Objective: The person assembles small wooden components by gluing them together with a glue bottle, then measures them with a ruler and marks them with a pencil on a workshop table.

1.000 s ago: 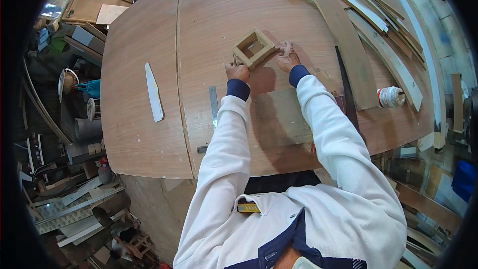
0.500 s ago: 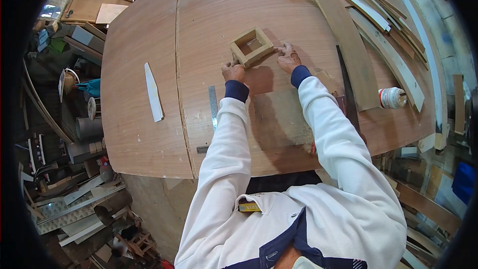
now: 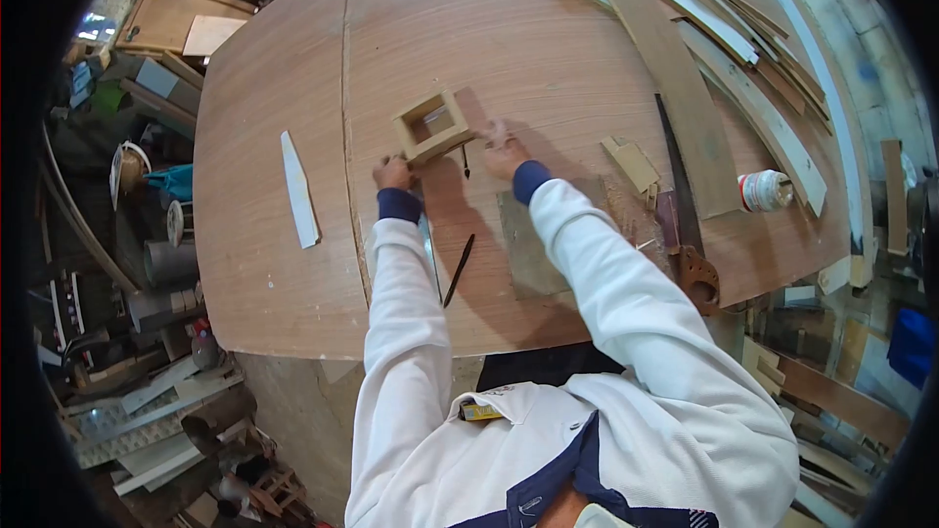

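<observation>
A small square wooden box frame (image 3: 414, 151), its middle hollow, is tilted over the table between my hands. My left hand (image 3: 393, 173) grips its near left corner, with the fingers closed. At its near right corner is my right hand (image 3: 502, 154), slightly blurred, with the fingertips against the wood. Just below the frame lies a small dark pointed thing (image 3: 466, 162) whose kind I cannot make out. A thin dark pencil-like stick (image 3: 458, 271) lies nearer to me. Partly under my left forearm is a metal ruler (image 3: 428, 249).
A handsaw (image 3: 680, 176) with a brown handle lies to the right, beside small wood offcuts (image 3: 631, 162). A flat board (image 3: 533, 244) sits under my right arm. Long planks (image 3: 675, 68) and a white tub (image 3: 766, 191) occupy the right side. A white strip (image 3: 299, 191) lies left.
Both hands and the wooden frame have moved left and toward me, and the frame has turned. The dark stick, the small pointed thing and the saw handle have come into view.
</observation>
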{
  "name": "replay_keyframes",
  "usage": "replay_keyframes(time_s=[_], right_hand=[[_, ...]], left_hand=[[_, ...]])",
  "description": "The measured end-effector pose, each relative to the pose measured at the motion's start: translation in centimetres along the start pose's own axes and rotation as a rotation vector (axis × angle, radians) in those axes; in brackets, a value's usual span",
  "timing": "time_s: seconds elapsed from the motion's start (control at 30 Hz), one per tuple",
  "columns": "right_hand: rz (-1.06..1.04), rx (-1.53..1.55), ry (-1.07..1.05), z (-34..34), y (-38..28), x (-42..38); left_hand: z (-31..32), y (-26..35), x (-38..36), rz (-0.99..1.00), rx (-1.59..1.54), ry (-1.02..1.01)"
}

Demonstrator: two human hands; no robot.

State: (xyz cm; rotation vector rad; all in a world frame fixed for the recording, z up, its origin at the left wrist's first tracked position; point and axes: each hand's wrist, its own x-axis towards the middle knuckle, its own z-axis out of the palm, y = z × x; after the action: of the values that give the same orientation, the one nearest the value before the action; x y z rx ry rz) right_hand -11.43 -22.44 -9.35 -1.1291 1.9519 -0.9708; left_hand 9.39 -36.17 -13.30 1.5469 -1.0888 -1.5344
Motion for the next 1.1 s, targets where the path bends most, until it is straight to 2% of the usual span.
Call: replay_keyframes(time_s=[0.03,0.1,0.13,0.17,0.2,0.23,0.27,0.3,0.33,0.37,0.4,0.47,0.53,0.6,0.67,0.77,0.9,0.93,0.97,1.0,1.1], right_hand=[[0.005,-0.008,0.020,1.0,-0.1,0.0],[-0.013,-0.030,-0.006,2.6,-0.4,-0.3],[-0.009,-0.033,0.011,2.4,-0.8,-0.9],[0.018,0.125,0.025,2.0,-1.7,-1.5],[0.040,0.282,0.039,1.3,-2.6,-2.2],[0.118,0.407,0.057,0.1,-3.7,-3.3],[0.116,0.405,0.070,-1.1,-4.3,-4.0],[0.111,0.226,0.017,-2.6,-4.6,-4.9],[0.111,0.047,-0.036,-3.7,-4.3,-5.7],[-0.030,-0.203,-0.005,-4.1,-2.9,-6.3],[-0.022,-0.208,0.012,-4.1,-1.3,-6.9],[-0.239,-0.560,0.411,-4.7,1.7,-8.6],[-0.228,-0.505,0.483,-7.1,3.3,-11.1],[-0.227,-0.441,0.546,-9.1,4.2,-13.6],[0.119,0.057,0.607,-11.4,4.6,-15.9],[0.239,0.007,0.746,-13.9,8.7,-18.4],[0.241,0.084,0.829,-17.5,9.0,-24.2],[0.254,-0.044,0.892,-18.3,9.9,-25.5],[0.268,-0.173,0.948,-18.9,10.9,-26.6],[0.278,-0.168,0.952,-19.7,11.7,-27.5],[0.477,-0.329,0.952,-22.3,13.0,-29.1]], left_hand=[[-1.2,-0.4,1.2,0.013,0.039,-0.050],[-1.6,2.0,-0.8,0.011,0.173,0.014],[-3.7,-0.8,1.6,0.017,0.173,-0.005],[-5.6,-4.0,3.6,0.364,0.809,-0.074],[-9.1,-4.8,8.8,0.729,1.436,-0.131],[-7.0,-3.9,2.9,0.745,1.429,-0.138],[-5.2,-0.5,-0.2,0.690,0.817,0.160],[-2.0,2.7,-4.5,0.583,0.196,0.418],[-1.0,3.9,-7.3,0.588,0.190,0.408],[0.0,4.9,-9.7,0.534,0.092,0.144],[1.1,5.2,-11.4,0.473,-0.005,-0.124],[3.6,5.0,-14.0,0.469,0.032,-0.239],[6.1,4.4,-16.0,0.469,0.065,-0.344],[8.4,4.0,-17.5,0.342,0.114,-0.422],[10.2,4.2,-19.3,0.323,0.126,-0.457],[12.1,4.8,-21.1,0.277,0.136,-0.512],[14.1,4.0,-21.8,0.304,0.145,-0.516],[14.5,3.7,-21.7,0.304,0.153,-0.527],[15.0,3.4,-21.6,0.394,0.298,-0.490],[15.7,3.4,-22.1,0.483,0.441,-0.451],[17.9,3.0,-24.0,0.518,0.498,-0.479]])
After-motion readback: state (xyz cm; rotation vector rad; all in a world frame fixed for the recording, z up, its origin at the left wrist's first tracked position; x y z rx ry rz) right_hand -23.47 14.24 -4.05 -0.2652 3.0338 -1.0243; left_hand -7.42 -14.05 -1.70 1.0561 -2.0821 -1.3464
